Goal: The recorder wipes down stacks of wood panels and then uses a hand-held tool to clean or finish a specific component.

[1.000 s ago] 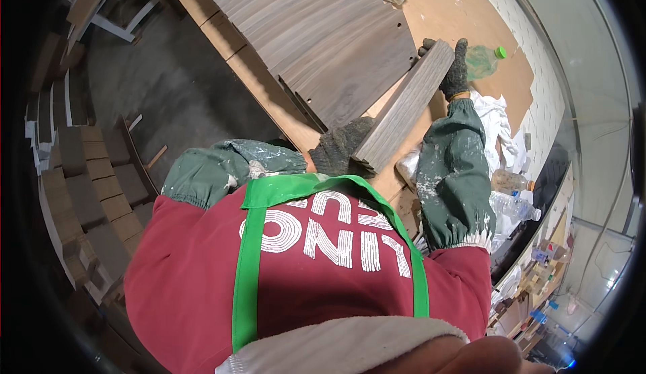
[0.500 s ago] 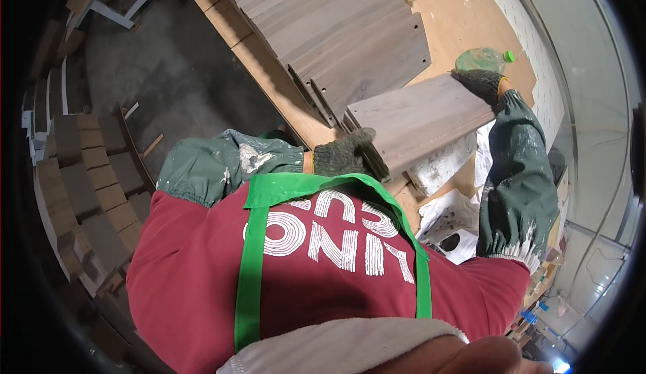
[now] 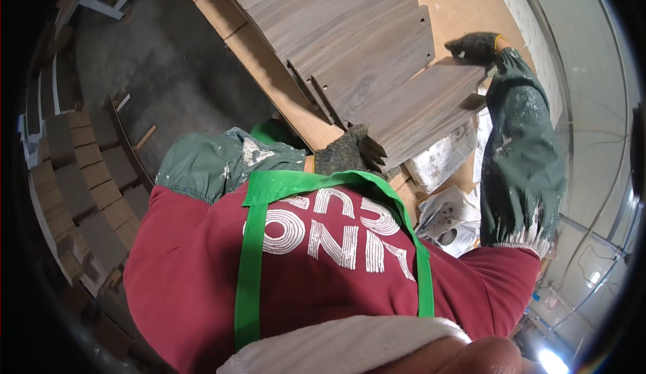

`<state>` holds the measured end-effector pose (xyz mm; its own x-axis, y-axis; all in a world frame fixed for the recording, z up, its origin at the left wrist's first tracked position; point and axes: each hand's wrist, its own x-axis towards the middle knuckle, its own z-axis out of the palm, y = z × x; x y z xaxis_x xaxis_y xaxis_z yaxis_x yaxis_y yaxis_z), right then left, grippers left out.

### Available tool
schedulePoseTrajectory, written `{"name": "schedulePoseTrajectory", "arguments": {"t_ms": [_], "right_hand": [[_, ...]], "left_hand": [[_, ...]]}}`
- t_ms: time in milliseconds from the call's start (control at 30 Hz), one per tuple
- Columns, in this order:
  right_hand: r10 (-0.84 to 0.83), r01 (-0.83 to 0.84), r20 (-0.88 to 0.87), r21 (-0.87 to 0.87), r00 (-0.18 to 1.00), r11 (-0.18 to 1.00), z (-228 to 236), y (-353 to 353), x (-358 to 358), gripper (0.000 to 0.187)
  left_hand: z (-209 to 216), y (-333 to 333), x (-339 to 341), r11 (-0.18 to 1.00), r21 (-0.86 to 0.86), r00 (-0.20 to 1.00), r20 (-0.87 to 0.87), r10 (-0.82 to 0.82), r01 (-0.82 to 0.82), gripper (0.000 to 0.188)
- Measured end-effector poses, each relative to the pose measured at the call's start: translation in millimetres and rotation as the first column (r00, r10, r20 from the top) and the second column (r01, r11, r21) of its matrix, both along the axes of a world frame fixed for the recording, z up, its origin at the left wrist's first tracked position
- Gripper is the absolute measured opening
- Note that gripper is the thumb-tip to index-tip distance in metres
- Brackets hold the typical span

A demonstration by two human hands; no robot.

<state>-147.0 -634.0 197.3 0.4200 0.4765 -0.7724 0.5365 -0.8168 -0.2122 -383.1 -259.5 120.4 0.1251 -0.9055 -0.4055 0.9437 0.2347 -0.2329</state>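
Head view: the loose boards (image 3: 420,108), held separate from the large grain-patterned stack (image 3: 336,24) a second ago, are tilted down into a flatter lie. They now sit close along the stack's near-right side, so the two surfaces read almost as one run. The gloved left hand (image 3: 340,153) is against their near ends, its fingers partly hidden; whether it grips them cannot be told. The gloved right hand (image 3: 473,48) is at their far end, fingers together, grip unclear. A paint-stained white package (image 3: 442,159) shows just beside the boards.
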Motion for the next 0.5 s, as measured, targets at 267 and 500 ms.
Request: {"name": "schedulePoseTrajectory", "arguments": {"t_ms": [267, 500], "right_hand": [[-0.919, 0.981, -0.354, 0.142, 0.175, 0.132, 63, 51, -15, 0.047], [-0.914, 0.739, -0.311, 0.674, 0.259, -0.021, 47, 27, -63, 0.041]], "left_hand": [[3, 2, 9, 0.99, -0.14, 0.993, -0.115, 0.01, -0.026, 0.069], [-14, 23, 26, 0.702, -0.708, 0.931, -0.302, -0.207, -0.074, 0.072]]}}
